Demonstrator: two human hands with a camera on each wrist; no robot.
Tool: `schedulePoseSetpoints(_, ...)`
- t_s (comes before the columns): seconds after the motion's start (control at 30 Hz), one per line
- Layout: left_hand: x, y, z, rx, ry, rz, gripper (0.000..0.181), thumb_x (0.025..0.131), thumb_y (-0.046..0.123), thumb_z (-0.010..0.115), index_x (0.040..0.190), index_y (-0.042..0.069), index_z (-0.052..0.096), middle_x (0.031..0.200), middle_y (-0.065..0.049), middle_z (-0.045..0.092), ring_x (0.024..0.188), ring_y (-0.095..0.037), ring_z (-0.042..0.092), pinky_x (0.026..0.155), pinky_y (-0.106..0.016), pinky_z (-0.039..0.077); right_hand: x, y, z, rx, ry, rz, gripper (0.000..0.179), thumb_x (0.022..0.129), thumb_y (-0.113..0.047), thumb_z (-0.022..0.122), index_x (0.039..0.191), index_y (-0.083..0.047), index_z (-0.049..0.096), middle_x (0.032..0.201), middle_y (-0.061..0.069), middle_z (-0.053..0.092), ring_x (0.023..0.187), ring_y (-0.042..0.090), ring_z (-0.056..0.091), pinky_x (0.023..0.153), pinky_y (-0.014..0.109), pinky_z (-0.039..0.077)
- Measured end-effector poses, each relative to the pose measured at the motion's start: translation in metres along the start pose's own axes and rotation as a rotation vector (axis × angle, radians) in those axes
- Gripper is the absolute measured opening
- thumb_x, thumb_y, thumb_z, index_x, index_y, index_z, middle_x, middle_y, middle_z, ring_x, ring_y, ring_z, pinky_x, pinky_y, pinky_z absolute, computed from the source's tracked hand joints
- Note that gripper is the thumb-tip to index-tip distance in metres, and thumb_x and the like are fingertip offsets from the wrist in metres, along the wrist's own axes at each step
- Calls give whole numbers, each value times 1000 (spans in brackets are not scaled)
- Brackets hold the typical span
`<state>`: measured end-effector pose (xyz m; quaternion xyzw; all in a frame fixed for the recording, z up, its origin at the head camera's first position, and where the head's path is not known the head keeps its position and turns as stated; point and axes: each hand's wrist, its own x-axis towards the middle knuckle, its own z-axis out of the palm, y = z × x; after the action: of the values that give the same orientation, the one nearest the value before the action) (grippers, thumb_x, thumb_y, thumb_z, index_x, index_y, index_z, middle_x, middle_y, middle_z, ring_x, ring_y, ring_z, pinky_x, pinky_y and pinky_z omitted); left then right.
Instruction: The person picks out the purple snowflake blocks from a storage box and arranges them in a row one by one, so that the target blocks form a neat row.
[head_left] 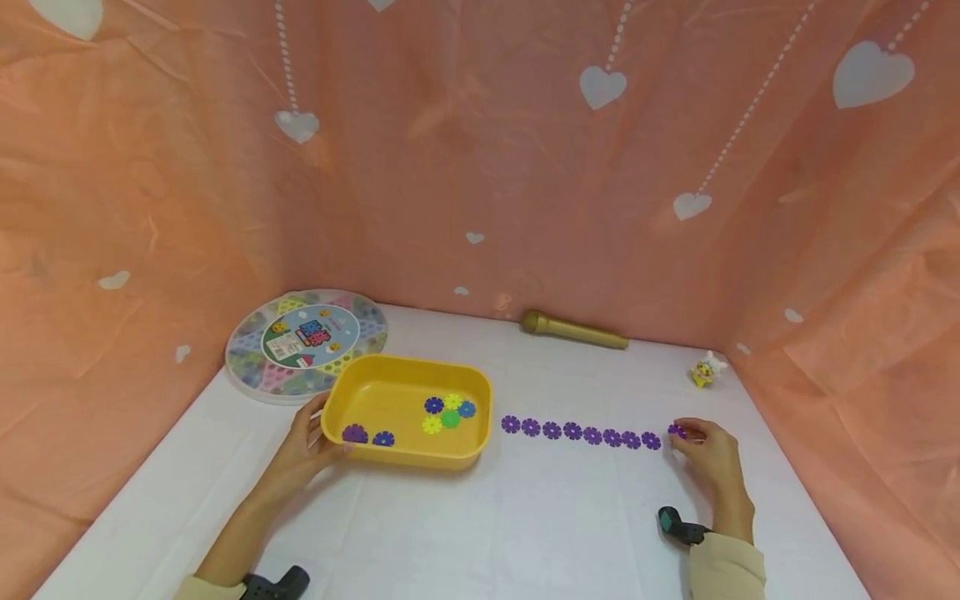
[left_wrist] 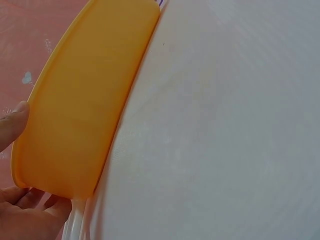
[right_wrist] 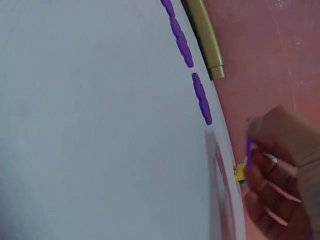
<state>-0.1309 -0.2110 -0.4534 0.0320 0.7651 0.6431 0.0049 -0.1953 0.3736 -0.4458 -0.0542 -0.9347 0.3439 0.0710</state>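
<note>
My left hand [head_left: 302, 450] grips the front left corner of a yellow plastic tray [head_left: 405, 458], thumb at the rim, fingers against its end wall. Inside the tray lie several snowflake discs: yellow, green and blue ones toward the right, plus a purple disc [head_left: 355, 433] and a dark blue one [head_left: 383, 439] along the front. A row of purple snowflake discs [head_left: 572, 431] stretches over the white table to the right of the tray. Just past the row's right end, my right hand [head_left: 708, 458] pinches one more purple disc [right_wrist: 249, 145] between thumb and fingers, held on edge in the right wrist view.
A round game board [head_left: 251, 367] in clear wrapping lies at the back left, behind the tray. Along the back edge rests a gold microphone [head_left: 577, 331]. A small yellow and white figurine [head_left: 705, 371] stands at the back right. Pink heart-printed cloth [head_left: 420, 183] walls in the table.
</note>
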Motion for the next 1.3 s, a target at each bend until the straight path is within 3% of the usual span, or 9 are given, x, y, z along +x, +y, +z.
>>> schedulePoseSetpoints(0.17, 0, 1, -1, 3, 10, -1, 92, 82, 10, 71, 148, 6, 7, 150, -22, 13, 135, -42, 21, 87, -1, 35, 5, 3, 0, -49, -40, -15, 32, 86, -13, 65, 113, 4, 62, 103, 19, 63, 90, 24, 55, 68, 18, 45)
schedulePoseSetpoints(0.57, -2, 4, 0, -9, 14, 27, 88, 84, 7, 68, 147, 5, 6, 150, -23, 12, 134, -43, 20, 87, 1, 33, 7, 2, 2, -63, -91, 5, 37, 84, -15, 66, 114, 5, 61, 107, 23, 59, 95, 31, 51, 80, 43, 44)
schedulePoseSetpoints(0.63, -2, 4, 0, -9, 10, 13, 88, 84, 9, 68, 148, 7, 6, 151, -22, 12, 135, -42, 20, 86, 0, 34, 7, 1, 2, -63, -77, -19, 39, 85, -18, 66, 116, 4, 60, 109, 23, 58, 96, 31, 52, 78, 39, 46)
schedulePoseSetpoints(0.73, -2, 2, 0, -7, 2, -11, 89, 84, 12, 69, 148, 8, 6, 151, -22, 13, 136, -42, 20, 87, -2, 36, 7, -8, 2, -32, -22, -96, 42, 86, -21, 66, 119, 4, 58, 110, 23, 58, 96, 31, 54, 74, 22, 47)
schedulePoseSetpoints(0.87, -3, 1, 1, 24, -6, -35, 91, 83, 17, 70, 148, 10, 6, 152, -21, 13, 136, -42, 20, 93, -11, 39, 15, -38, 13, 116, 65, -242, 35, 87, -15, 66, 116, 3, 60, 108, 21, 62, 93, 13, 57, 74, 3, 42)
schedulePoseSetpoints(0.97, -4, 3, 1, 58, -3, -53, 91, 83, 21, 70, 148, 12, 7, 152, -18, 12, 136, -41, 20, 95, -16, 41, 20, -78, 27, 280, 57, -347, 29, 86, -6, 65, 113, 7, 62, 104, 24, 64, 88, 6, 58, 77, 5, 45)
schedulePoseSetpoints(1.03, -4, 4, 1, 60, -1, -49, 90, 84, 20, 70, 148, 12, 7, 152, -19, 12, 136, -41, 20, 96, -19, 40, 24, -104, 39, 395, 14, -406, 29, 85, 0, 64, 112, 11, 60, 104, 28, 62, 88, 9, 60, 78, 8, 48)
schedulePoseSetpoints(1.17, -3, 2, 0, 34, -3, -33, 90, 84, 17, 70, 148, 10, 7, 152, -20, 11, 135, -41, 21, 93, -10, 38, 29, -148, 67, 587, -113, -457, 31, 84, 7, 62, 113, 16, 57, 107, 34, 58, 95, 30, 61, 80, 16, 51)
schedulePoseSetpoints(1.3, -2, 3, -1, 31, -13, -33, 91, 84, 18, 69, 148, 10, 5, 152, -21, 10, 136, -42, 20, 96, -15, 39, 31, -181, 91, 632, -206, -474, 33, 84, 5, 63, 115, 14, 56, 112, 33, 57, 103, 41, 56, 85, 21, 51)
